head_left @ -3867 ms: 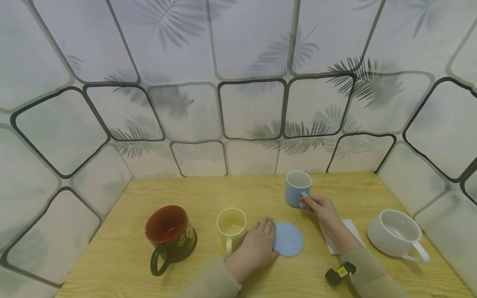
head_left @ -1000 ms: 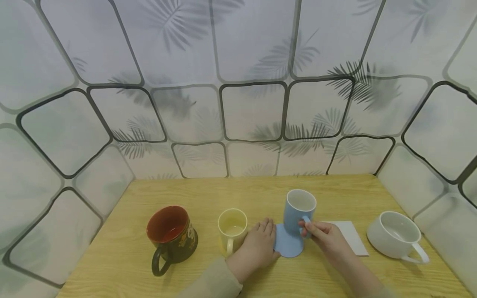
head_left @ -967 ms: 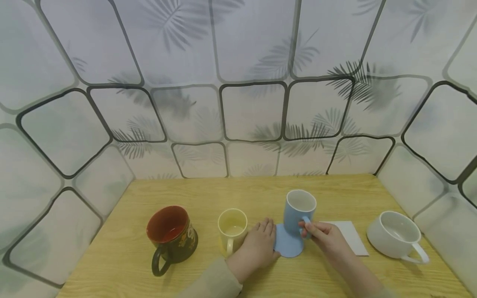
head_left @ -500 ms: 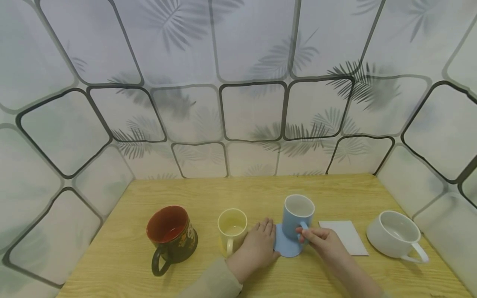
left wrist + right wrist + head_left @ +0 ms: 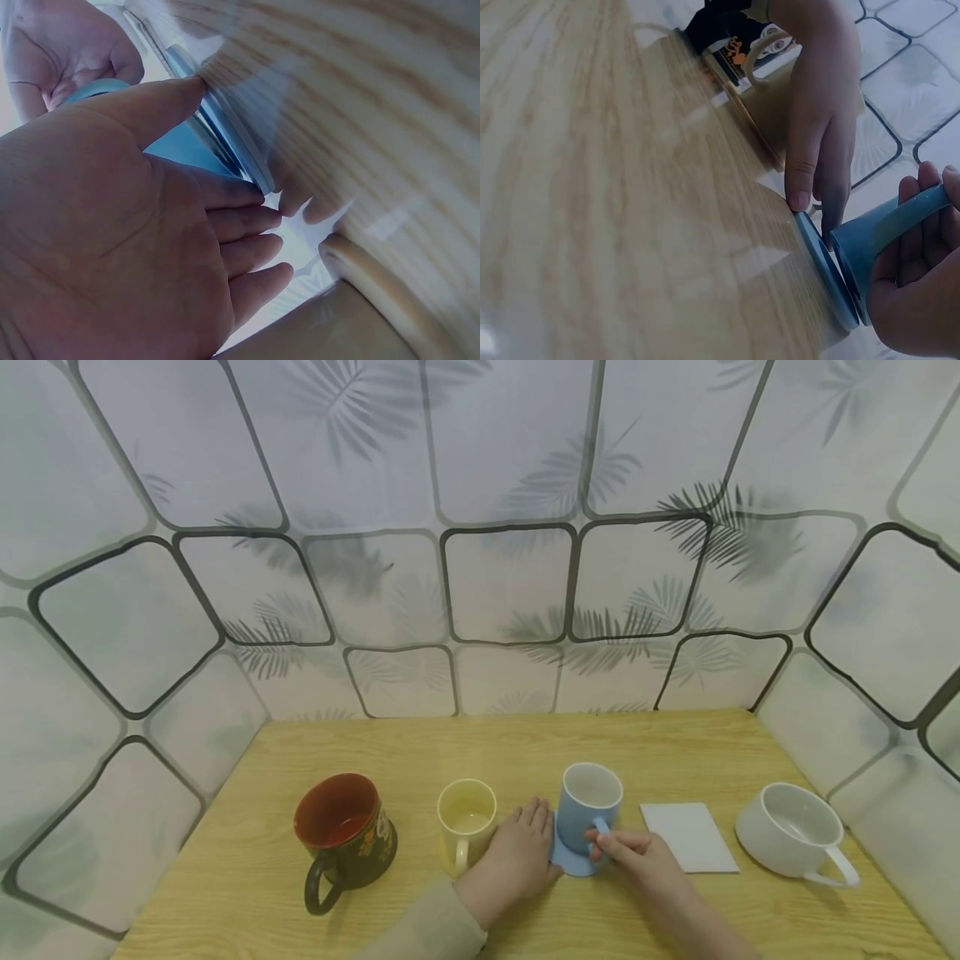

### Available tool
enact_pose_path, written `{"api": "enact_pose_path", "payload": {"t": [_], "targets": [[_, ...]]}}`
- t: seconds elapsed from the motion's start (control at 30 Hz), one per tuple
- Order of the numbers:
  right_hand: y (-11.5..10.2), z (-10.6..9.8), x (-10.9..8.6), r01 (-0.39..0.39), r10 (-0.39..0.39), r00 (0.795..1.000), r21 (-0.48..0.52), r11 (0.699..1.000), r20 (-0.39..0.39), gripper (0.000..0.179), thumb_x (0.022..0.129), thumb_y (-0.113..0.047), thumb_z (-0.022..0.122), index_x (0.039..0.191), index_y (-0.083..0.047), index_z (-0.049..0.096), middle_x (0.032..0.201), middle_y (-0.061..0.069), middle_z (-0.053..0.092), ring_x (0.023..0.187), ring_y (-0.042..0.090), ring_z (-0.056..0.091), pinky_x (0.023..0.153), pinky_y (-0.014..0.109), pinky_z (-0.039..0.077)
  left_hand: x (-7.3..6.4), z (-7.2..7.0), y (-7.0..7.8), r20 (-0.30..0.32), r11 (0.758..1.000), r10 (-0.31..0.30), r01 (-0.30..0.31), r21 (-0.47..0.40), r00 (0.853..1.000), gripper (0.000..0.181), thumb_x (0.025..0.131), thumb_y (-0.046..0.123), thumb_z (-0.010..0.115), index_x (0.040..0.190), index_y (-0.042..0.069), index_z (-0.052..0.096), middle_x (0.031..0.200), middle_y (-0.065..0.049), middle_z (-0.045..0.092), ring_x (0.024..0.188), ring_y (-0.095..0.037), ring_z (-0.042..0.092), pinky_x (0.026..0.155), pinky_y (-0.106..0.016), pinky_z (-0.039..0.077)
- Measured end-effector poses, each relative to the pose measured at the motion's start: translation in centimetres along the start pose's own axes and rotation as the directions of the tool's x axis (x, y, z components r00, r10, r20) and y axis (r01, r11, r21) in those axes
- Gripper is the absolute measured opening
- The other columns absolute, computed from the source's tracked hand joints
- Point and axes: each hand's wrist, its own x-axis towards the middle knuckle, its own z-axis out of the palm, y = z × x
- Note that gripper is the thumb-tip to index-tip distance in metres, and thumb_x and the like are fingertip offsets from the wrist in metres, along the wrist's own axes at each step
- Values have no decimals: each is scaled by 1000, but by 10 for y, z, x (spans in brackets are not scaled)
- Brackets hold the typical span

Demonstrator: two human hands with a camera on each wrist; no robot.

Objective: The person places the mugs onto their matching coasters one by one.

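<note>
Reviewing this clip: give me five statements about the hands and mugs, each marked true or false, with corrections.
1. The right hand grips the light-blue cylindrical mug by its handle. True.
2. The left hand is wrapped around the pale-yellow cylindrical mug. False: it touches the flat light-blue round coaster.
3. The squat, rounded white mug sits on the flat white square card. False: it stands to the card's right.
4. The dark brown mug with a red interior stands leftmost of the four mugs. True.
5. Its handle points toward the patterned wall. False: toward the person.
</note>
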Motion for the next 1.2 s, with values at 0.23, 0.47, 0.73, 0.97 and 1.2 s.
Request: {"api": "enact_pose_path", "payload": {"t": [0.23,0.47,0.73,0.97,1.2], "targets": [[2,5,-2,8,-9,1000,-16,1000,-20,32,110,-22,58,90,-15,82,116,-16,79,117,-6,65,101,11,44,0,0,0,-13,1000,-1,1,-4,1000,80,101,66,57,161,14,46,169,-3,44,159,-17,39,128,-31,40],[2,10,-4,-4,4,999,-15,1000,-39,31,110,-24,59,89,-20,82,118,-15,79,118,-5,64,112,28,41,-2,-3,0,-16,1000,-2,1,-15,1000,79,101,64,59,160,13,47,168,-3,45,158,-18,41,127,-31,40],[4,14,-5,11,-11,1000,50,999,0,30,109,-21,60,90,-20,82,115,-14,80,118,-3,65,102,11,44,-1,0,2,-2,1000,-17,17,9,1000,80,101,67,56,162,15,45,170,-2,42,159,-17,38,129,-31,39],[6,18,-5,45,-46,999,58,997,16,29,109,-18,61,90,-17,83,113,-12,80,118,-2,65,101,10,45,1,2,3,5,999,-39,39,26,999,82,100,69,54,162,15,45,170,-3,43,159,-17,38,129,-31,38],[6,21,-5,16,-15,1000,54,998,-21,28,108,-20,62,91,-15,82,115,-12,80,118,-3,64,101,9,46,2,4,3,1,998,-34,34,61,999,80,101,71,50,161,17,46,170,-1,43,159,-15,38,128,-30,39]]}}
